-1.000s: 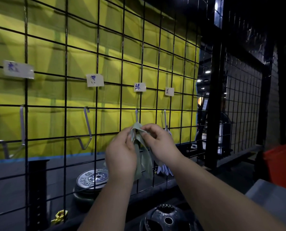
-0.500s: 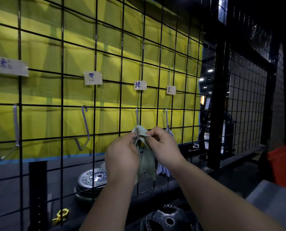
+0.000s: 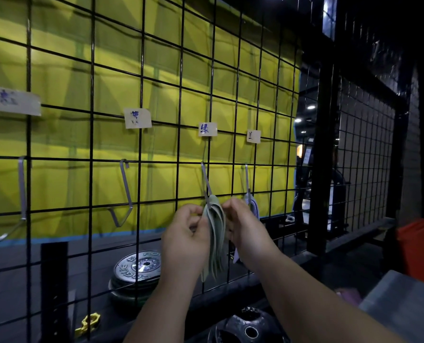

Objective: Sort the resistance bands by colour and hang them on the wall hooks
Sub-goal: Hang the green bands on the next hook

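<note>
On the wire grid (image 3: 141,70), at the third hook (image 3: 205,179) from the left, the left hand (image 3: 185,240) and right hand (image 3: 247,230) meet. Each grip pinches the top of the pale green bands (image 3: 216,233), one from either side. The bunch's top touches the hook's lower part and its tails hang between the wrists, while pale purple bands (image 3: 253,206) hang on the next hook (image 3: 247,178) to the right.
</note>
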The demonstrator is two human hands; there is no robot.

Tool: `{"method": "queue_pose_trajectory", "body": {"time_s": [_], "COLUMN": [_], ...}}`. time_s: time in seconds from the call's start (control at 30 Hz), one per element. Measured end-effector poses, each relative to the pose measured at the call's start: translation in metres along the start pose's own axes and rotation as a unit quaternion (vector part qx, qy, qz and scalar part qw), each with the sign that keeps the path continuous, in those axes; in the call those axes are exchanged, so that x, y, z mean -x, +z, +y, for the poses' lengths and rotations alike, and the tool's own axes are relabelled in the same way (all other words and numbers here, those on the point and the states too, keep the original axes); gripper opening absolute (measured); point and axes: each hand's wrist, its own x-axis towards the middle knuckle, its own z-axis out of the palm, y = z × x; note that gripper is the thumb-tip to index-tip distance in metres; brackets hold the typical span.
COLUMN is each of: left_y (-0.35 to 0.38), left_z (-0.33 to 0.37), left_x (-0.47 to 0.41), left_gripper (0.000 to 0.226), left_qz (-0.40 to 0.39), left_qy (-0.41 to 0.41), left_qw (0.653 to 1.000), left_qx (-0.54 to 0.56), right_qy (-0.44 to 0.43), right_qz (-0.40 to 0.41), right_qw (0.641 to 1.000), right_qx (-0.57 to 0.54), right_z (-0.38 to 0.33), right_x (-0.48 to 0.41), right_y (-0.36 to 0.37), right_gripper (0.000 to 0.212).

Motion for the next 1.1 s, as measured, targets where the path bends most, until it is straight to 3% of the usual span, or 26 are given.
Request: {"method": "queue_pose_trajectory", "body": {"time_s": [0.1, 0.23, 0.33, 0.47, 0.6, 0.77, 0.93, 1.1], "left_y": [-0.003, -0.008, -0.011, -0.014, -0.014, -0.015, -0.011, -0.011], "left_z": [0.0, -0.001, -0.003, 0.003, 0.01, 0.019, 0.026, 0.028], "left_x": [0.0, -0.004, -0.011, -0.019, -0.03, -0.031, -0.025, -0.026], "left_gripper": [0.022, 0.035, 0.024, 0.055, 0.036, 0.014, 0.022, 0.026], "left_qz": [-0.011, -0.039, -0.052, -0.041, -0.019, -0.026, -0.054, -0.051], "left_qy": [0.01, 0.027, 0.027, 0.063, 0.06, -0.025, -0.104, -0.115], "left_qw": [0.999, 0.999, 0.998, 0.997, 0.998, 0.991, 0.967, 0.965], "left_qx": [0.029, 0.022, 0.022, 0.021, -0.021, 0.13, 0.225, 0.229], "right_qy": [0.035, 0.05, 0.062, 0.055, 0.055, 0.055, 0.089, 0.116], "right_qz": [0.035, 0.02, 0.0, 0.0, -0.002, -0.012, -0.047, -0.088], "right_qw": [0.999, 0.997, 0.998, 0.998, 0.998, 0.998, 0.989, 0.971], "right_qx": [0.016, 0.058, 0.003, 0.0, -0.031, -0.04, -0.109, -0.191], "right_z": [0.002, 0.0, -0.001, 0.004, 0.008, 0.009, 0.008, 0.005], "right_x": [-0.007, -0.01, -0.007, -0.008, -0.009, -0.009, -0.007, -0.007], "right_y": [0.001, 0.006, 0.011, 0.014, 0.016, 0.015, 0.014, 0.013], "right_gripper": [0.049, 0.04, 0.039, 0.048, 0.053, 0.033, 0.039, 0.037]}}
